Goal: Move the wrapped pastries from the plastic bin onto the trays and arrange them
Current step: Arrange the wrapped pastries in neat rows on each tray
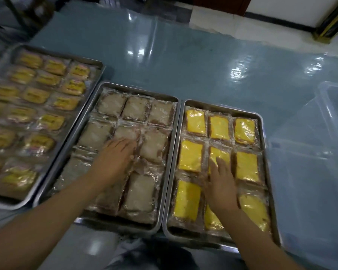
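Three metal trays lie side by side on the table. The right tray [220,106] holds yellow-topped wrapped pastries [195,122] in rows. The middle tray [139,90] holds pale brown wrapped pastries [137,108]. The left tray [98,65] holds yellow patterned wrapped pastries [55,67]. My left hand [116,158] lies flat, fingers spread, on the pale pastries in the middle tray. My right hand [220,180] rests flat on the yellow pastries in the centre column of the right tray. Neither hand grips anything. The clear plastic bin [324,133] stands to the right and looks empty.
The table is covered with a shiny blue-grey plastic sheet [183,55]. White floor and a dark baseboard show at the back right. Dark cloth lies at the table's near edge, under the trays.
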Motion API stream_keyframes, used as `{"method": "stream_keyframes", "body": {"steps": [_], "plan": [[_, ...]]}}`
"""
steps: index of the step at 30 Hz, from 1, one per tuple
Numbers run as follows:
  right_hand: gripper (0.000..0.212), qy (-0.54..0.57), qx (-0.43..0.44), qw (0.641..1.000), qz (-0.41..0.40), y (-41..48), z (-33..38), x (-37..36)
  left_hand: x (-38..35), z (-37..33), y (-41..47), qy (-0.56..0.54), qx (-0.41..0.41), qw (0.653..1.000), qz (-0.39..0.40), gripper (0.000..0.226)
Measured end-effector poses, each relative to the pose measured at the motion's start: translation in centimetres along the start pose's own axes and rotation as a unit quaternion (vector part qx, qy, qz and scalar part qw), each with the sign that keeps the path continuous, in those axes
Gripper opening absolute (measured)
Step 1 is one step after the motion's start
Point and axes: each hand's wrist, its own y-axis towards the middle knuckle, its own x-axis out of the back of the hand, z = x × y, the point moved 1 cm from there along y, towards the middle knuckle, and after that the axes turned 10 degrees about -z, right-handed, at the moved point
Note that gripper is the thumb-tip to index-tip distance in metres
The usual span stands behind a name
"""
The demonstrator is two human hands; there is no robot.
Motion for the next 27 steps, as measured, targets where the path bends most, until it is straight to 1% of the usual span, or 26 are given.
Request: {"method": "stream_keyframes", "body": {"steps": [1,3,6,8,10,12,18,23,27], "plan": [[0.054,0.006,0.033,0.999,-0.006,-0.7,2.0,-0.3,0.5,0.8,-1.5,-0.010,0.003,1.000,-0.010,0.044],[0.049,0.020,0.106,0.994,0.001,-2.4,6.3,-1.3,1.3,2.4,-4.4,-0.024,0.004,1.000,0.001,0.042],[0.050,0.020,0.218,0.975,0.026,-4.5,11.5,-2.9,1.5,4.7,-7.5,-0.021,-0.034,0.997,0.070,0.056],[0.056,0.000,0.247,0.968,0.041,-5.3,13.6,-3.8,1.4,5.9,-8.6,-0.019,-0.068,0.991,0.118,0.065],[0.068,-0.044,0.239,0.968,0.064,-5.9,14.6,-4.5,1.1,6.9,-9.1,-0.016,-0.096,0.984,0.149,0.071],[0.071,-0.086,0.236,0.965,0.078,-6.4,15.2,-4.9,0.5,7.5,-9.5,-0.001,-0.116,0.981,0.155,0.077],[0.049,-0.148,0.220,0.963,0.048,-7.2,15.9,-5.6,-1.1,8.3,-9.6,-0.017,-0.103,0.985,0.137,0.080],[0.051,-0.124,0.184,0.973,0.061,-7.4,16.0,-5.8,-1.2,8.5,-9.7,-0.021,-0.112,0.985,0.128,0.079],[0.057,-0.064,0.156,0.985,0.042,-6.2,16.9,-5.6,-0.6,8.6,-7.5,-0.050,-0.106,0.988,0.098,0.069]]}}
